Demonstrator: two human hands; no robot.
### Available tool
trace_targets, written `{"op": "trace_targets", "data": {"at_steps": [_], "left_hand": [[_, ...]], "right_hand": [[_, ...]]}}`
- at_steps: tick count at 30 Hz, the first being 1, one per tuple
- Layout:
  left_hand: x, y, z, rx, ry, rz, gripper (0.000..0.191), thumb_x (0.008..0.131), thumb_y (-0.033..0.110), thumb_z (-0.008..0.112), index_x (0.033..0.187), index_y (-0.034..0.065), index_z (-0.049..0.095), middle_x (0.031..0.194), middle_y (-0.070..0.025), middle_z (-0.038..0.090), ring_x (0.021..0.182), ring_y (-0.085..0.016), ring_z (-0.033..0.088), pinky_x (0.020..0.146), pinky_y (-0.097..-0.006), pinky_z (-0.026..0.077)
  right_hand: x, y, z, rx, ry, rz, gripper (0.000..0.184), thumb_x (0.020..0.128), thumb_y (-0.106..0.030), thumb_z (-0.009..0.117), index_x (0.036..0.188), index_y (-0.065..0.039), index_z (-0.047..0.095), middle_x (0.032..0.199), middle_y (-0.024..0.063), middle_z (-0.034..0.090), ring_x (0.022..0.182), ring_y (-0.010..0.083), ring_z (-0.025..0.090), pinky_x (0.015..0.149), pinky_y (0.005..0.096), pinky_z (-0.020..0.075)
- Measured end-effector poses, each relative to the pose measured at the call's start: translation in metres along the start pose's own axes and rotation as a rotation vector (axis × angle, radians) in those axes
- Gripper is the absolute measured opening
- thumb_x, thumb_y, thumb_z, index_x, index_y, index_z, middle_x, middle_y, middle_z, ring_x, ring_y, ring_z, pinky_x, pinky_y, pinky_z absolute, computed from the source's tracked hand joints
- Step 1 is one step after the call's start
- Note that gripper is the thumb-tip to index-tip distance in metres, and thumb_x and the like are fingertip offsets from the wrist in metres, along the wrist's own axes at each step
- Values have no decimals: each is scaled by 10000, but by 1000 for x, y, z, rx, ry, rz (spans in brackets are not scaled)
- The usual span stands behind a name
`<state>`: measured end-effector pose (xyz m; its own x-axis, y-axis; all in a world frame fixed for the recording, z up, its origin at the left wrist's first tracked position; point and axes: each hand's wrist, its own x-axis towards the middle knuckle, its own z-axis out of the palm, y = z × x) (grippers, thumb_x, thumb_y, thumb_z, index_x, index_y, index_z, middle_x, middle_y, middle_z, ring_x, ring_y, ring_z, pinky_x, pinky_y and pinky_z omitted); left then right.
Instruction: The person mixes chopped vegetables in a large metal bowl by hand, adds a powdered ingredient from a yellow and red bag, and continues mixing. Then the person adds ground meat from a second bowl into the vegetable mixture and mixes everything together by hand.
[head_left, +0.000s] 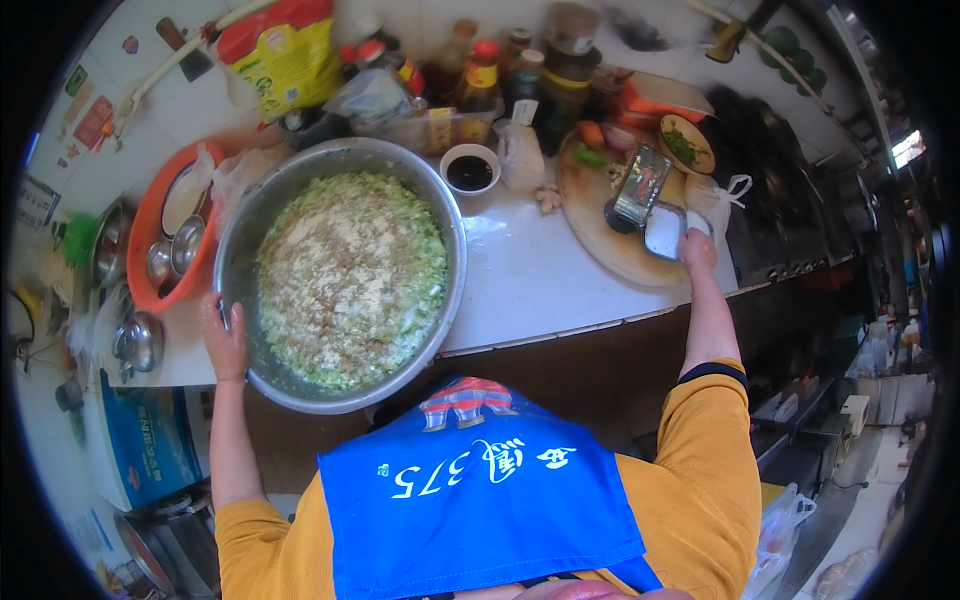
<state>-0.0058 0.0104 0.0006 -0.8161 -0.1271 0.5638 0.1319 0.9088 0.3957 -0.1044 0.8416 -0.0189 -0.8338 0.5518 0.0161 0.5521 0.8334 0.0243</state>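
Observation:
My left hand (225, 339) grips the left rim of a large stainless steel basin (452, 225), its thumb on the inside. Chopped green vegetables (420, 315) fill the basin, with pale and brown powder (337, 247) spread over them. Out to the right, my right hand (699, 251) holds the side of a small clear container of white granules (664, 232). A raised flap or lid (698, 223) shows by my fingers; which part they pinch is hard to see. The container is at the right side of a round wooden chopping board (600, 240), beside a phone (643, 184) on a stand.
A bowl of dark sauce (470, 171) and ginger (548, 199) sit between basin and board. An orange tub (142, 281) with metal bowls stands left. Sauce bottles (481, 82) line the back. A bowl of chopped greens (686, 144) rests behind the phone. A stove (780, 187) adjoins the counter.

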Motion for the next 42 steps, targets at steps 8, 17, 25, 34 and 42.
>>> {"op": "trace_targets", "data": {"at_steps": [8,17,25,34,42], "left_hand": [[-13,-62,17,140,-151,-516,372,930,270,614,1146,-30,571,1061,-235,617,986,-374,601,874,-435,458],[-27,-72,17,-141,-258,-667,346,926,222,596,1131,-57,589,985,-198,659,907,-295,636,832,-416,473],[-89,35,-6,-396,-250,-781,342,925,160,621,1155,-77,530,1054,-212,618,971,-273,585,921,-383,444],[-54,2,3,-345,-302,-729,480,992,432,534,1132,-27,514,992,-187,598,913,-243,582,842,-375,459],[1,-14,32,-225,-248,-628,381,1003,336,504,950,-37,562,882,-265,618,836,-420,602,771,-467,461]], "right_hand": [[-5,-2,-5,49,-23,51,398,918,-392,574,1080,-38,652,1139,206,659,1057,392,631,882,509,508],[-146,-128,-26,552,-99,-508,328,869,-315,701,807,-4,621,709,181,616,638,312,568,637,422,476],[-254,-257,-95,927,-199,-724,243,895,-212,682,812,6,611,719,148,602,627,238,555,614,373,464],[-248,-343,-67,601,-247,-974,465,897,-315,664,1220,8,576,1185,214,581,1149,366,560,996,432,437],[-184,-403,-10,733,-386,-564,698,916,-534,577,1286,57,554,1257,255,601,1176,385,566,1023,415,417]]}}
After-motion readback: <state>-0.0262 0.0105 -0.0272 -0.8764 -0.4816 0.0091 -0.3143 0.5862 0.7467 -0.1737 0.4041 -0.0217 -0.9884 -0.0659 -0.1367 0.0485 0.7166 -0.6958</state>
